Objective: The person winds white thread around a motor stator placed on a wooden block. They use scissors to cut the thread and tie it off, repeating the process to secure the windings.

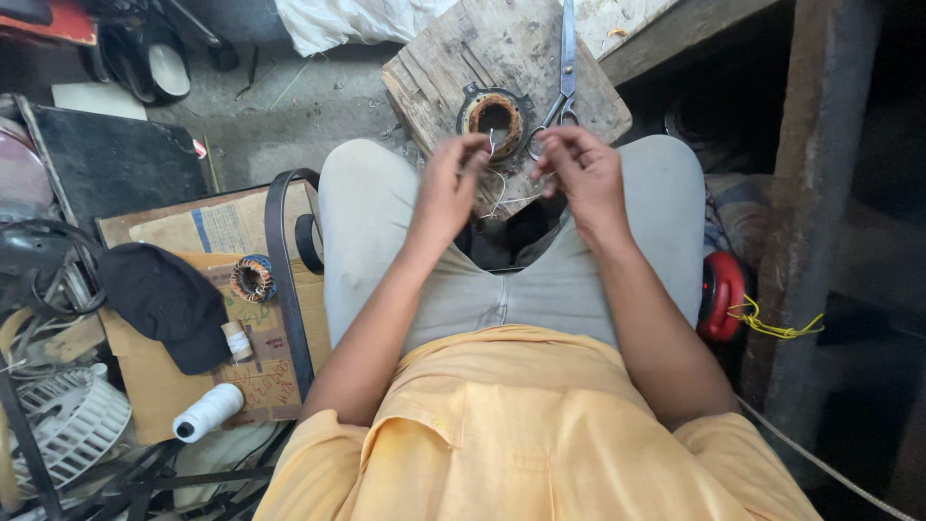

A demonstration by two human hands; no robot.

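Note:
I sit with knees apart, both hands raised between them. My left hand (451, 183) pinches a small metal needle-like piece and a thin pale thread (499, 193). My right hand (579, 169) has its fingers closed on the other end of that thread. Just beyond my hands, a round motor stator (493, 118) with copper windings lies on a worn wooden block (453, 68). Long scissors (564, 72) lie on the block to the right of the stator.
At my left, cardboard (193, 318) holds a black cap (166, 299), a small wound coil (253, 279), a black belt (285, 280) and a white thread spool (207, 413). A white fan guard (72, 425) lies lower left. A red object (721, 294) and wooden post (810, 193) stand right.

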